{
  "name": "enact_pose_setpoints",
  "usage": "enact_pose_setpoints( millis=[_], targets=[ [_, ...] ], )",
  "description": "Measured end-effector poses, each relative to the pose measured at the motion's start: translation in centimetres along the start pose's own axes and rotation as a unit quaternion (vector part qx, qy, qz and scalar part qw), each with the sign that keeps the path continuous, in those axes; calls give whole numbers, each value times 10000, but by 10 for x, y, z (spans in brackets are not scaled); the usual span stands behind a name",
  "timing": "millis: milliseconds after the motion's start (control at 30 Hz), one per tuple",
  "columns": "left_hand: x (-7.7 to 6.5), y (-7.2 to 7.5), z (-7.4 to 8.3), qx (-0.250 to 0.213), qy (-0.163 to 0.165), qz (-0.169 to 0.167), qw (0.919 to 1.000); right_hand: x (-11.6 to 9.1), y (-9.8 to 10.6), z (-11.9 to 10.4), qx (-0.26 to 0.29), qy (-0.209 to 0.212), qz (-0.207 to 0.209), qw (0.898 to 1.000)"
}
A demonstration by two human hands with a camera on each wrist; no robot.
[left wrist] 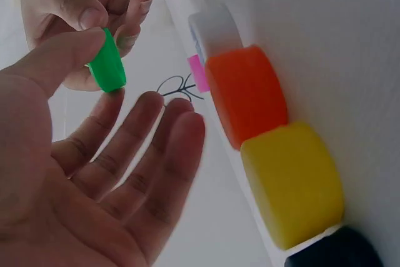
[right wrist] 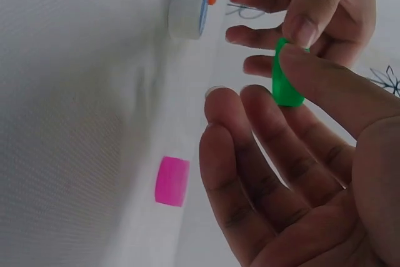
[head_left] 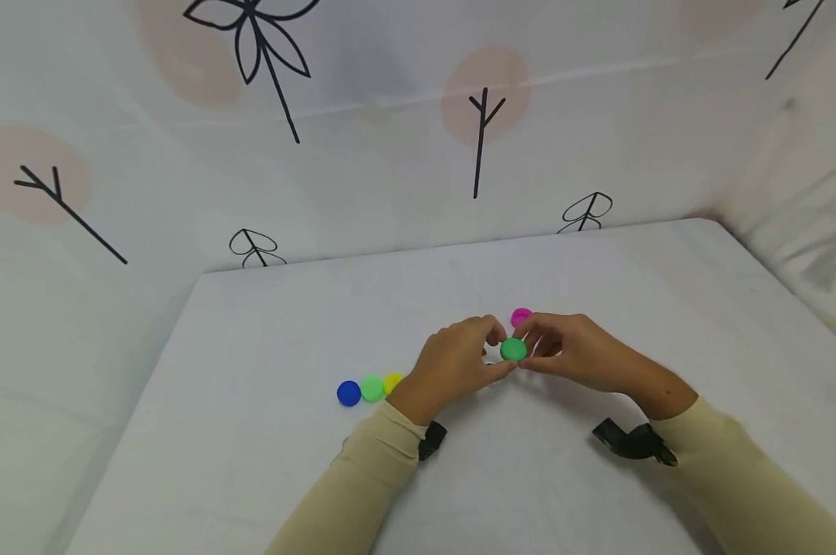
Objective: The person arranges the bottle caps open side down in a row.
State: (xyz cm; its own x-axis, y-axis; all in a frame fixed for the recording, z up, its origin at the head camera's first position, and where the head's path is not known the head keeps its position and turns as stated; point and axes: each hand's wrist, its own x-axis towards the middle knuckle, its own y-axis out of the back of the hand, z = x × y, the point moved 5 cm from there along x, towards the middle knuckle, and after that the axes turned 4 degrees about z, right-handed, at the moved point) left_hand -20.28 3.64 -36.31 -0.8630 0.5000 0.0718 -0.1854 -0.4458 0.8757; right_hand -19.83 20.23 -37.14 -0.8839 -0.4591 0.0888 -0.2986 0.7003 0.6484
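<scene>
A dark green round cap (head_left: 513, 349) is held up off the white table, between both hands. My left hand (head_left: 453, 362) pinches it between thumb and index finger, the other fingers extended in the left wrist view. From the opposite side my right hand (head_left: 584, 351) also pinches the cap, thumb on one edge, fingertips on the other. Just behind the right fingers lies a pink cap (head_left: 521, 317). Left of the left wrist sit blue (head_left: 348, 393), light green (head_left: 372, 388) and yellow (head_left: 393, 383) caps, the yellow one partly covered.
The left wrist view shows orange (left wrist: 247, 95) and white (left wrist: 215, 29) round pieces beyond the yellow one; the left hand mostly hides them from the head camera. Black straps (head_left: 633, 441) hang at both wrists. A patterned cloth (head_left: 390, 177) stands behind the white table (head_left: 251, 478).
</scene>
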Motion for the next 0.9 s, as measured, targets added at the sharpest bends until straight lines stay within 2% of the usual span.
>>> enact_pose_setpoints(
  millis=[200,400,733,900],
  targets=[
    [-2,-9,0,198,23,-244,9995,1,-4,4,-7,-138,-317,9994],
    [0,-18,1,491,26,-494,9976,0,-9,11,-167,-235,-406,9988],
    [0,-25,2,803,-57,-801,9935,0,-15,18,-315,-342,-614,9970],
    [-2,-25,4,968,-115,-843,9917,0,-16,20,-434,-259,-627,9968]
  ],
)
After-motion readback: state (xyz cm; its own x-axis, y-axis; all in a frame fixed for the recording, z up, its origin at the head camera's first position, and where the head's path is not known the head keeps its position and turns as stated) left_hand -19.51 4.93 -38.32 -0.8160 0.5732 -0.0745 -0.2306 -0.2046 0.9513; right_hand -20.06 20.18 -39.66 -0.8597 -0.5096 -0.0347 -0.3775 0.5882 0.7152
